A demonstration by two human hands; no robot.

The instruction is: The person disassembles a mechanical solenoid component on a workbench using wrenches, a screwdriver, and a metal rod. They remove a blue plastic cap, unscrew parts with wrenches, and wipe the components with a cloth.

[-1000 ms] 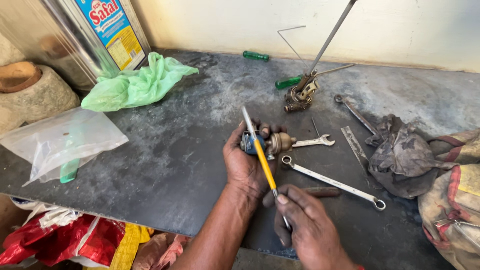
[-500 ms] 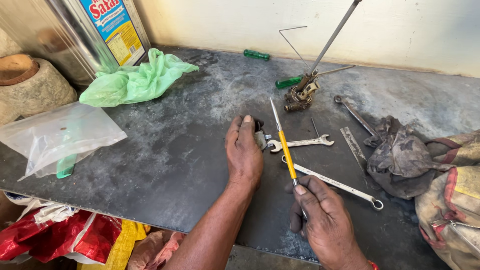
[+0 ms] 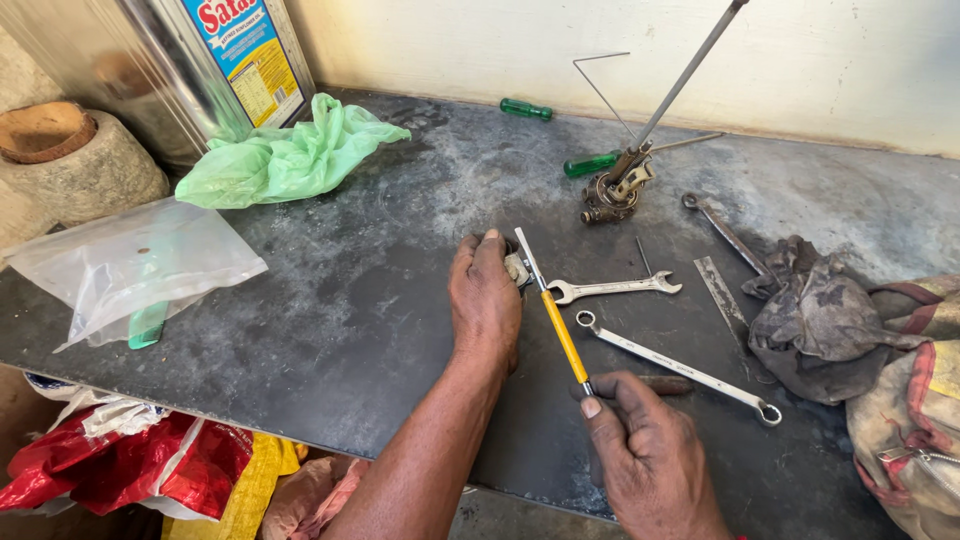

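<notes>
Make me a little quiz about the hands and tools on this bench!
1. True or false: the right hand holds the yellow tool.
2. What covers the small metal part? A) green bag B) left hand C) rag
3. How many spanners lie between the hands and the rag?

Key: 1 true. 2 B, the left hand. 3 Two: the open-ended spanner and the long ring spanner.

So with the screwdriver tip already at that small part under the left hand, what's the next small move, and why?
Probably press the tip in and lever or turn gently. The left hand covers and steadies the small metal part on the dark worktop, and the right hand grips the yellow-handled screwdriver low on its handle, blade angled into the part. Exactly where the tip seats is hidden by the fingers.
</notes>
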